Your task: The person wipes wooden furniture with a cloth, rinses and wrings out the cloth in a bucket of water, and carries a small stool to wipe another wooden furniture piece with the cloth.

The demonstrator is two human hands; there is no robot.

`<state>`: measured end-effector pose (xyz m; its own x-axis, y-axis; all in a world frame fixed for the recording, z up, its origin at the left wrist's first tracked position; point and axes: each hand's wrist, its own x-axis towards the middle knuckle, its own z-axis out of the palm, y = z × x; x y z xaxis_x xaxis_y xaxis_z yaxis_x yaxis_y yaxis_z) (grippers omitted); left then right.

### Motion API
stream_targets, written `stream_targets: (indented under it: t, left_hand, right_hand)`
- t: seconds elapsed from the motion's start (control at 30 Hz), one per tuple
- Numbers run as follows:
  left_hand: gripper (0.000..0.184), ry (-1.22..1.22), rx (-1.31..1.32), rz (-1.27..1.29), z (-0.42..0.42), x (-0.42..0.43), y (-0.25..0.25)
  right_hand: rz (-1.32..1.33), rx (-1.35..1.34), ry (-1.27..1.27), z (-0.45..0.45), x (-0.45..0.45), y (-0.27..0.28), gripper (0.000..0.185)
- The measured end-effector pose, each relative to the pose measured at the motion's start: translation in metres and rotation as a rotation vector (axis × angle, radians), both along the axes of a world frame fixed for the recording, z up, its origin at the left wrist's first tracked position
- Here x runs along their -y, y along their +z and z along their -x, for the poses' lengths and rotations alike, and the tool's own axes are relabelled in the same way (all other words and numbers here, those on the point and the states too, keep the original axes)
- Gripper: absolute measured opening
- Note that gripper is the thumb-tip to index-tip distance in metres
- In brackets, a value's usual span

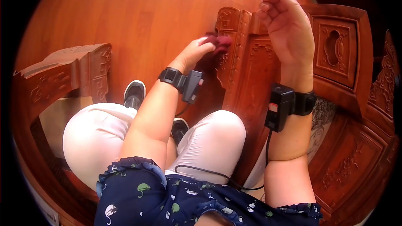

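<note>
My left hand (193,54) is closed around a dark red cloth (220,44), bunched up and slightly blurred. The cloth lies against the carved front edge of a reddish wooden furniture panel (229,52). Higher up on the right, my right hand (289,25) is raised over the same carved piece, palm partly turned to view. Its fingers are loosely bent and nothing shows in them; whether it touches the wood I cannot tell. Each wrist wears a black strap with a small box, the left box (192,87) and the right box (279,106).
A carved wooden armrest (79,69) stands at the left. To the right are a carved back panel (335,44) and a lower carved panel (351,159). My knees in white trousers (213,142) are between them, above the wooden floor (138,21). A black cable (234,184) crosses my lap.
</note>
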<state>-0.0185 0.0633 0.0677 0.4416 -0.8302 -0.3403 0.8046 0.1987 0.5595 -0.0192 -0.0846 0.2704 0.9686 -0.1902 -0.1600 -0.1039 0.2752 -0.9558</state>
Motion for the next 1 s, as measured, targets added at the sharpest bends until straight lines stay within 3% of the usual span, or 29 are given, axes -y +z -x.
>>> stream_targets:
  t: [0.13, 0.17, 0.23, 0.3, 0.37, 0.4, 0.43, 0.5, 0.63, 0.73, 0.83, 1.0]
  left_hand:
    - [0.047, 0.284, 0.203, 0.043, -0.008, 0.042, 0.020]
    - [0.047, 0.281, 0.202, 0.045, -0.007, 0.053, 0.019]
    - [0.044, 0.274, 0.365, -0.266, -0.005, 0.069, 0.025]
    - [0.048, 0.164, 0.209, -0.175, -0.007, 0.077, 0.022]
    - [0.046, 0.126, 0.380, -0.191, -0.006, 0.091, 0.002]
    - [0.042, 0.190, 0.566, -0.336, -0.001, 0.112, -0.031]
    - [0.042, 0.186, 0.563, -0.336, 0.002, 0.113, -0.026]
    - [0.040, 0.338, 0.806, -0.606, 0.005, 0.112, -0.013]
    - [0.039, 0.312, 0.541, -0.544, 0.009, 0.111, 0.001]
    - [0.036, 0.178, 0.929, -0.595, 0.008, 0.114, 0.001]
    - [0.035, 0.045, 1.040, -0.599, 0.011, 0.104, 0.011]
    - [0.035, 0.054, 1.108, -0.533, 0.010, 0.104, -0.001]
  right_hand:
    - [0.008, -0.016, -0.007, 0.000, -0.001, 0.000, 0.031]
    - [-0.001, -0.012, -0.005, 0.000, 0.000, 0.000, 0.030]
    - [-0.009, -0.008, -0.006, -0.001, -0.006, 0.002, 0.029]
    - [-0.020, 0.000, -0.099, 0.000, -0.014, 0.004, 0.022]
    - [-0.016, -0.005, -0.090, 0.001, -0.013, 0.003, 0.022]
    - [-0.014, -0.009, -0.071, 0.001, -0.012, 0.003, 0.023]
    - [-0.014, -0.013, -0.075, 0.001, -0.013, 0.002, 0.023]
    - [0.010, 0.001, -0.067, 0.000, -0.014, 0.001, 0.023]
    - [-0.001, 0.001, -0.043, -0.001, -0.013, 0.002, 0.023]
    - [-0.003, 0.003, -0.035, -0.001, -0.013, 0.000, 0.023]
    - [0.008, 0.019, -0.020, -0.002, -0.013, 0.001, 0.023]
    - [0.005, -0.026, -0.040, -0.001, -0.016, 0.003, 0.023]
